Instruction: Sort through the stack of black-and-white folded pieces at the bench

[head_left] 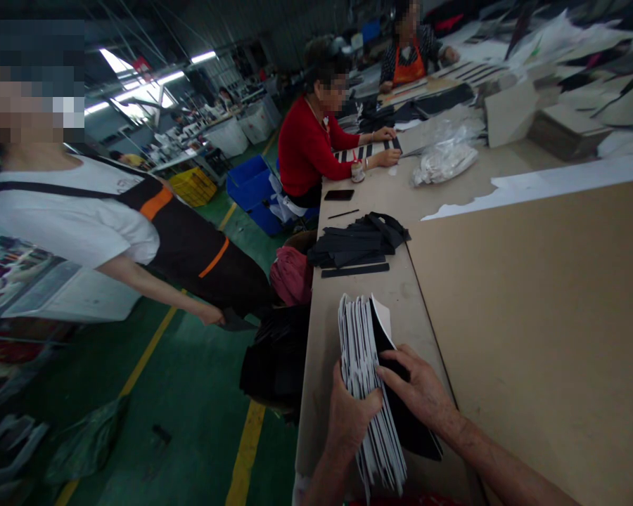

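A thick stack of thin pieces with white edges (357,330) stands on edge near the front of the table. My left hand (349,414) is wrapped around its left side, the thumb pressing across the edges. On the right of the stack leans a black sheet (412,432) with a pale back showing at its top corner. My right hand (419,386) grips this black sheet against the stack, thumb and fingers at its upper part. The hidden fingertips cannot be made out. Beyond the stack lies a pile of black strips (356,242), one strip set apart.
The tan worktable (538,302) extends right. A phone (340,195), a pen (342,213) and a plastic bag (446,161) lie farther off. A person in red (306,144) sits beyond; another in an apron (190,232) stands left. Black material (277,358) fills a container beside the table.
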{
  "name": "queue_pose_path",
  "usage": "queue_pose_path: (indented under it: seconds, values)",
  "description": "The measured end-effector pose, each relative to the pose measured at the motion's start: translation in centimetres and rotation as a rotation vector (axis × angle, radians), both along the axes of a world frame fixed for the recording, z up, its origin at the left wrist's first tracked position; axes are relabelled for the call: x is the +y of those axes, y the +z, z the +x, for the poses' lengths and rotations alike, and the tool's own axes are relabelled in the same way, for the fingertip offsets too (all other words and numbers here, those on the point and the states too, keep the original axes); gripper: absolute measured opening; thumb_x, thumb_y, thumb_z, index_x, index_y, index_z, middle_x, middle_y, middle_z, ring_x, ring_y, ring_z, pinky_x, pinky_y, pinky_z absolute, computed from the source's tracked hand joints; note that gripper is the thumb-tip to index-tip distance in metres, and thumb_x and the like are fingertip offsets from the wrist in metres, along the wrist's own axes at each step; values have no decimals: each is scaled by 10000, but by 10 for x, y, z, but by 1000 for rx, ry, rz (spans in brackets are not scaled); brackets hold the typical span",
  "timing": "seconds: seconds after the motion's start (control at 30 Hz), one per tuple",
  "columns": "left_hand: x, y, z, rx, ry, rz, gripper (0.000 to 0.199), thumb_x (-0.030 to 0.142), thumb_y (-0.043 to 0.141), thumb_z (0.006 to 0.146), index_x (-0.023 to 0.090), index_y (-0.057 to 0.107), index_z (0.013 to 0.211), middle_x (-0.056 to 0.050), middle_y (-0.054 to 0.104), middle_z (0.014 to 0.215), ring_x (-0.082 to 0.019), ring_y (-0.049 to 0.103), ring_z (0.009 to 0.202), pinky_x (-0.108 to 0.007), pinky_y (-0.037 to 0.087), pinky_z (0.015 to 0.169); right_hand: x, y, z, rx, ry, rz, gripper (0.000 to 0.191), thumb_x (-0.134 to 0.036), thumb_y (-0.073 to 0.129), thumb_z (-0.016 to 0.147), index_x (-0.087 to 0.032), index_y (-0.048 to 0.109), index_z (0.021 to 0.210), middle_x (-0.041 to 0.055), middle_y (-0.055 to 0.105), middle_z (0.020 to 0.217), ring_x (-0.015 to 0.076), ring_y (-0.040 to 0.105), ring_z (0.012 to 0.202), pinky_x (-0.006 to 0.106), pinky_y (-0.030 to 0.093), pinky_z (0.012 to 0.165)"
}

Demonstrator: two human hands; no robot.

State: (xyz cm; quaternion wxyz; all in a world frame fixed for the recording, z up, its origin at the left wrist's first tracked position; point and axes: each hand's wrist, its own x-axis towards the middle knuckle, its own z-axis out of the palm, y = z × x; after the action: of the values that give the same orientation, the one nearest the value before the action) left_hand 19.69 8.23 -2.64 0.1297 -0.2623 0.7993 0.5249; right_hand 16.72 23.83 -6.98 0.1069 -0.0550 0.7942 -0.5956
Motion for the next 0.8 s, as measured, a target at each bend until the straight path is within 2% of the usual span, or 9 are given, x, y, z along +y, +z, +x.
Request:
queue_pose_path:
  seconds: [0.2,0.47,0.6,0.7,0.8]
  values:
    - [0,2,-2,-10,0,-13,835,294,673,638,148,353,1395,-158,594,1312,-305,583,1215,-443,416,1112,2,3,-1,-11,2,-34,304,-470,597,899,-217,675,1051,58,622,1049,238,600,1016,393,456,937]
    - [-1,-5,0,10,-5,-42,831,287,674,640,143,357,1395,-160,603,1304,-304,590,1197,-445,429,1097,2,-4,-3,-67,7,-116,270,-462,633,875,-242,693,1019,32,637,1037,227,604,1024,381,445,953]
    - [0,-3,-1,-8,6,-46,835,284,677,634,129,364,1392,-171,603,1305,-305,589,1200,-445,428,1099,3,-6,-3,-56,11,-109,256,-455,614,888,-245,685,1017,28,649,1034,225,612,1013,387,457,944]
    - [-1,-1,-1,-7,1,-40,837,291,675,636,130,358,1394,-170,598,1311,-301,584,1210,-439,424,1103,3,-5,-1,-18,10,-46,275,-432,567,912,-234,656,1080,42,653,1083,232,614,1036,410,469,962]
    - [-3,-3,-1,6,-11,-37,835,308,685,641,143,357,1391,-163,590,1325,-297,573,1230,-432,413,1117,2,-4,3,60,-28,42,365,-364,503,931,-213,568,1257,67,638,1217,233,596,1132,432,462,1033]
